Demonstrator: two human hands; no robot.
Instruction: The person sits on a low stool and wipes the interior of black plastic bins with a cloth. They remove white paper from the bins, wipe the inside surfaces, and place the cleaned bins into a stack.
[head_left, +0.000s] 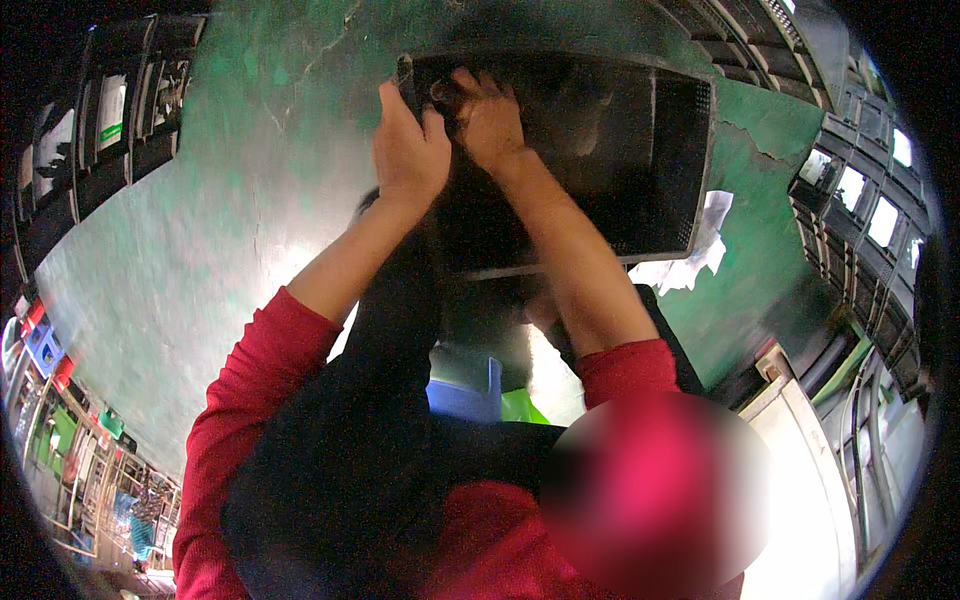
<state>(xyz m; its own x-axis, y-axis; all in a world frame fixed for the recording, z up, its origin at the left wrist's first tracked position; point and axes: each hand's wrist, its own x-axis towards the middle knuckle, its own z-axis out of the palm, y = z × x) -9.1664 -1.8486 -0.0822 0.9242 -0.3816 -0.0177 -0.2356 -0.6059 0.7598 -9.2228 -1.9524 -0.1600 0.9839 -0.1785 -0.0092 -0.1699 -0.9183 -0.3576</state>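
Gripping the near-left corner of a black perforated plastic crate (640, 150), left hand (408, 150) and right hand (488, 120) both clenched on its rim, crate tilted over the worn green floor (200, 250), inside dark, contents indiscernible.

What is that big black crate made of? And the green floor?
The black crate looks like moulded plastic: matt, with walls of fine grid holes. The green floor seems to be painted concrete, dully glossy, with cracks and flaked patches.
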